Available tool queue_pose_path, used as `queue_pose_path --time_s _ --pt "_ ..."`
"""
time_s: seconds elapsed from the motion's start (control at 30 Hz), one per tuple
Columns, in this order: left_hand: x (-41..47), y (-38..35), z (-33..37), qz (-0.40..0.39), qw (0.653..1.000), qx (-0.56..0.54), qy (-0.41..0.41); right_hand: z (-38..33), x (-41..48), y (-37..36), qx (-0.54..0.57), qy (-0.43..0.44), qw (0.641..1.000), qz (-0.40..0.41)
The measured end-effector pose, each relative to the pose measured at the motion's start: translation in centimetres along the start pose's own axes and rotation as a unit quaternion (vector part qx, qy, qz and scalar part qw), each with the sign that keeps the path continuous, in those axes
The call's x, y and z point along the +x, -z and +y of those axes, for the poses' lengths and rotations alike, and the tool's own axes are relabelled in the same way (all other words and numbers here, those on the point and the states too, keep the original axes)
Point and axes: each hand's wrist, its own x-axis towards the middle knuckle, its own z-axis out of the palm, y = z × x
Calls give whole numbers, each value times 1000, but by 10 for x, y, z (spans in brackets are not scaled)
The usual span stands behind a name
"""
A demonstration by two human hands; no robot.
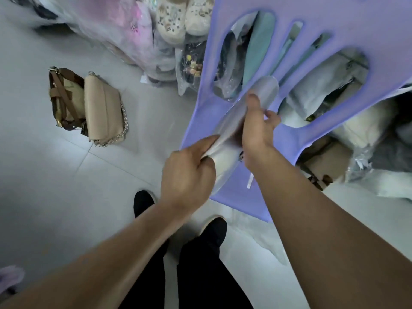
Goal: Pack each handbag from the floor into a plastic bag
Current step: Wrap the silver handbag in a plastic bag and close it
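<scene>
Two handbags lie side by side on the grey tile floor at the left: a beige one with a silver chain [103,110] and a tan one with brown straps [64,97]. In front of me I hold a clear plastic bag [236,128] that has a pale cream handbag [225,159] inside it. My left hand [189,172] grips the bag's lower end. My right hand [256,126] holds the upper part, thumb on the plastic. The bag hangs in front of a lilac plastic chair back [334,36].
Piles of goods wrapped in plastic, among them shoes [176,16] and clothing [124,30], stand behind the chair and at the right. A cardboard box [327,161] sits at the right. My black shoes [145,201] stand on the floor below my hands.
</scene>
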Motion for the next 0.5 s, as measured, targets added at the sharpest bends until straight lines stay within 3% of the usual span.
queue_pose_path --time_s 0.07,0.2,0.3,0.4,0.5 --pt "17 3 4 -46 998 -38 4 2 10 19 43 21 997 56" --pt "69 1 14 -133 983 -86 94 12 25 58 48 78 990 111" --pt "100 -3 11 -140 984 8 109 23 41 88 -28 82 990 110" --pt "110 -13 -2 -119 979 141 83 40 54 109 -124 42 990 59" --pt "108 -34 -10 -16 951 309 16 59 57 111 -185 29 982 19"
